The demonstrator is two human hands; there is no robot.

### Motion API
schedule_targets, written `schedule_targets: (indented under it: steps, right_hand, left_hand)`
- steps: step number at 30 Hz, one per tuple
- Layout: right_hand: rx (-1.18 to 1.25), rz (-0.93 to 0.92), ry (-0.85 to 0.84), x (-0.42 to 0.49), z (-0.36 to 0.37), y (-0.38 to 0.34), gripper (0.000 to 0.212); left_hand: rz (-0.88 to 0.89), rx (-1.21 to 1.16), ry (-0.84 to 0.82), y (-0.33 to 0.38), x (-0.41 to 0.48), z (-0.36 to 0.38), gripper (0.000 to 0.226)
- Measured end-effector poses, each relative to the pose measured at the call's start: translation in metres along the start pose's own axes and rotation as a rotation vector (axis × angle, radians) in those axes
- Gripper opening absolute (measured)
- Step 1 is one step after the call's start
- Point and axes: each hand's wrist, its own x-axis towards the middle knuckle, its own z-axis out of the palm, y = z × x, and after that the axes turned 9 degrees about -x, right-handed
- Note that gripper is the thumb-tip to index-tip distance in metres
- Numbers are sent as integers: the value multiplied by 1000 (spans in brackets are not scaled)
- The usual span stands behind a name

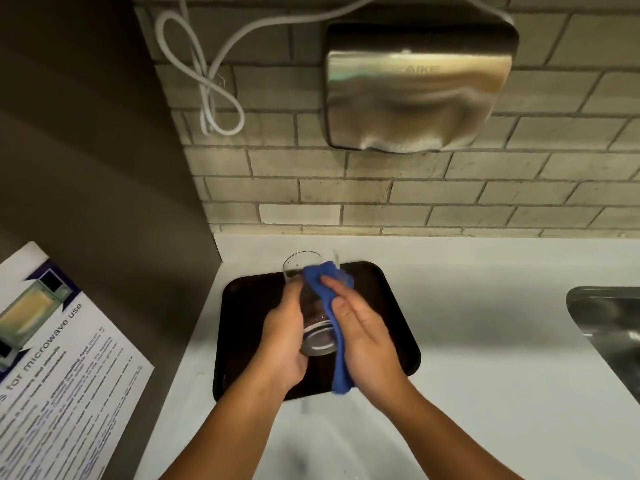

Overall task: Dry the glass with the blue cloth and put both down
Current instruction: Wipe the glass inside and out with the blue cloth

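Observation:
A clear drinking glass is held tilted above a dark tray, its mouth pointing away from me and its base toward me. My left hand is wrapped around the glass from the left side. My right hand presses the blue cloth against the right side of the glass. The cloth bunches near the rim, and one end hangs below my right palm.
The tray lies on a white counter against a tiled wall. A steel sink is at the right edge. A metal hand dryer hangs on the wall above. A microwave notice is stuck on the dark panel at left.

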Motion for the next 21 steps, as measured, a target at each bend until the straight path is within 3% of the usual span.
schedule_targets:
  steps: [4,6,9,11,13,17,21]
  right_hand:
    - [-489,-346,-149,-14,-1,8,40]
    - [-423,-302,-132,-8,-5,6,39]
    - [-30,70,-113,10,-10,-1,35]
    - [12,166,-99,14,-9,-1,35]
    - [-52,104,-109,3,-5,1,36]
    - [-329,-234,-148,-15,3,13,39]
    - [-123,-60,-147,1,-4,7,44]
  left_hand:
    - [-72,-164,40,0,9,-8,37]
    - [-132,-244,8,-6,5,-10,50]
    - [-171,-275,-47,-16,-1,-3,58]
    - [-187,-268,-24,-17,-3,0,57]
    - [-215,-296,2,-16,-5,-1,54]
    - [-260,-443,4,-14,-11,-7,51]
    - [-229,-420,-56,-19,-9,-7,53]
